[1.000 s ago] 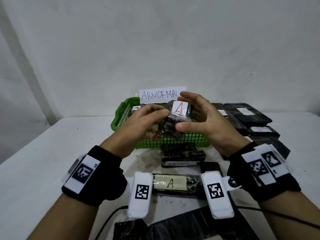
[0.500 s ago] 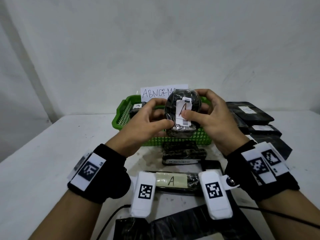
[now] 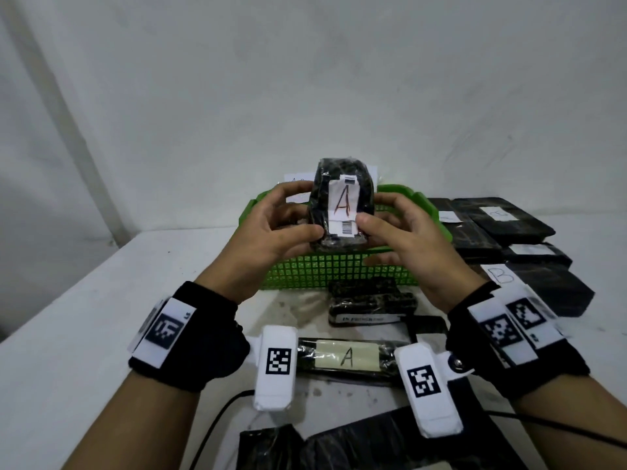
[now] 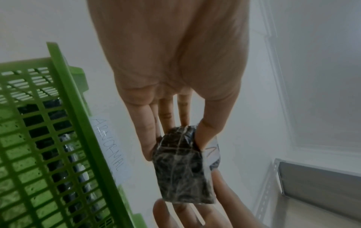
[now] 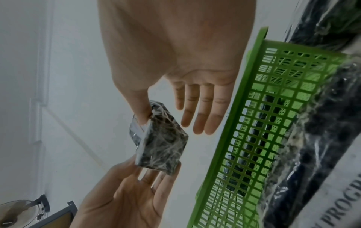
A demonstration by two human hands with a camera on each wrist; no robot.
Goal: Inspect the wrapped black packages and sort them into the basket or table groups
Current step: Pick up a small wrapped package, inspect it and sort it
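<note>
A wrapped black package (image 3: 342,205) with a white label marked "A" and a barcode stands upright in the air above the green basket (image 3: 339,269). Both hands hold it, label facing me. My left hand (image 3: 298,215) pinches its left side, thumb on the front and fingers behind, as the left wrist view shows (image 4: 175,146). My right hand (image 3: 376,212) has its thumb on the label's lower right corner and its fingers fairly straight behind the package (image 5: 162,143). The basket's "ABNORMAL" sign (image 4: 109,146) is mostly hidden in the head view.
On the white table, a second "A" package (image 3: 346,357) lies near me and a dark bundle (image 3: 369,300) lies before the basket. Flat black packages (image 3: 502,225) are stacked at the right, one marked "B" (image 3: 549,290). More black wrapping (image 3: 373,442) and a cable (image 3: 217,418) lie at the near edge.
The package has been turned from tilted to upright, its "A" label now square to me, and both hands have lifted it higher, covering the basket's sign.
</note>
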